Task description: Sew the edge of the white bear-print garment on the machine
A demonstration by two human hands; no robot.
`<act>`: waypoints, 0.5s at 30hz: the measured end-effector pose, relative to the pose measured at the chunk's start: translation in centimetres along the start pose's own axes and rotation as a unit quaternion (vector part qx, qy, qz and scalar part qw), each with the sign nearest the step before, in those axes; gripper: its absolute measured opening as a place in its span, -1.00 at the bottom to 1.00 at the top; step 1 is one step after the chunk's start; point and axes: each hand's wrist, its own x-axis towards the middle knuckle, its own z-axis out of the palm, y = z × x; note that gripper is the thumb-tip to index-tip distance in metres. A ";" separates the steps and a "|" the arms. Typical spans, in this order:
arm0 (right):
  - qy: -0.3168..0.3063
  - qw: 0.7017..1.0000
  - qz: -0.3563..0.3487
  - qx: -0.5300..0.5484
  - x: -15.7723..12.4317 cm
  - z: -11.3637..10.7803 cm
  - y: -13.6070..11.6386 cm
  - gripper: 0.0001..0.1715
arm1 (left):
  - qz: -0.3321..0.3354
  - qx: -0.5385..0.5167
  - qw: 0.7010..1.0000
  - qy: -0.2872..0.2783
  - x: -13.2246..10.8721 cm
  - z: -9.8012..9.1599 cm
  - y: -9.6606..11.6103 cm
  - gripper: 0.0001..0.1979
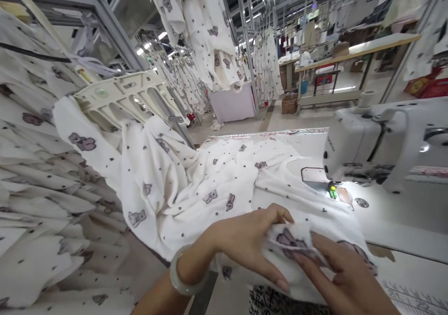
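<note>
near the boxy white sewing machine (350,142), soft white bear-print cloth (292,241) is pinched by the right hand (345,270), sideways from the wide-spread left hand (243,240).

The head camera looks forward and down from above and behind the left hand (245,240) and right hand (343,263), which sit close to the lens, low in the view. Printed fabric (217,184) spreads just beyond them; a sewing machine (353,142) stands near, ahead of the right hand. Far past both hands, the wide view reaches a worktable (378,45).
</note>
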 end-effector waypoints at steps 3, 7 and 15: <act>-0.023 0.997 -0.023 0.066 1.0 0.7 -0.6 -0.65 | -0.012 -0.067 0.998 0.000 -0.6 -1.6 -0.7 -0.45; -0.022 0.994 -0.007 0.109 1.1 2.3 -1.0 -0.73 | -0.047 -0.101 0.989 0.102 -0.8 -4.0 1.0 -0.58; 0.232 0.971 0.051 -0.010 -0.6 -2.1 -0.5 -0.48 | 0.025 0.107 0.969 0.222 8.3 -4.1 6.5 -0.52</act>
